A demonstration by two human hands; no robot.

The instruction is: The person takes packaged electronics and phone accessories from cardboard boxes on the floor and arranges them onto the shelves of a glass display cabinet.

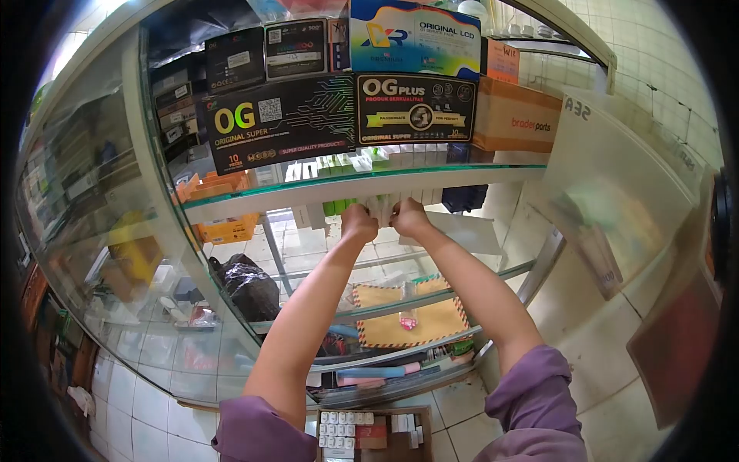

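Observation:
Both arms reach forward into a glass display case, under the edge of its upper glass shelf (pixel 369 183). My left hand (pixel 359 222) is closed at a row of small white and green boxes (pixel 336 208). Close to its right, my right hand (pixel 409 219) is also closed, with a small gap between the two. Something pale and slim lies between the hands, too small and partly hidden to make out. More white boxes (pixel 433 195) stand in the row just right of my right hand.
Large black boxes (pixel 281 123), a blue LCD box (pixel 416 38) and a brown carton (pixel 517 115) fill the upper shelf. A black plastic bag (pixel 248 286) is at the left, an envelope (pixel 377 327) lies below, and an open carton (pixel 389 439) stands on the floor.

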